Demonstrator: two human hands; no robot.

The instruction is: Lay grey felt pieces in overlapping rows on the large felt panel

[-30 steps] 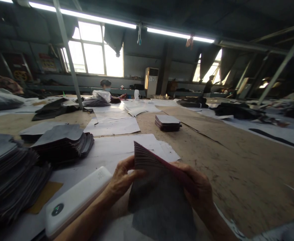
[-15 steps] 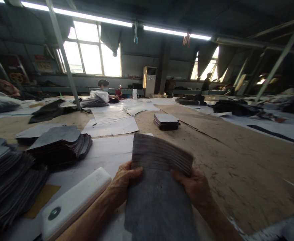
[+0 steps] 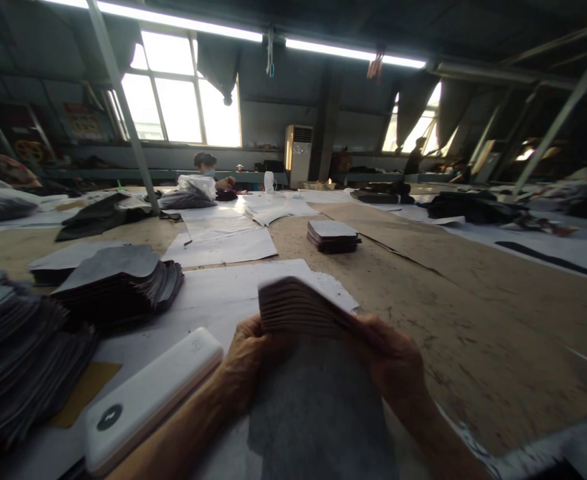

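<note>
Fingers of the bare left hand (image 3: 246,357) and bare right hand (image 3: 398,357) pinch opposite sides of a bent, fanned stack of thin grey sheets (image 3: 318,393), held above the near part of the broad brown desk (image 3: 473,320); blur makes the right fingertips' exact grip hard to judge. Beside the left forearm (image 3: 188,427) lies a white, rounded oblong device (image 3: 158,390). Farther left stands a tall, dark grey layered pile (image 3: 18,367); ahead sits a small, grey-topped dark stack (image 3: 333,237).
</note>
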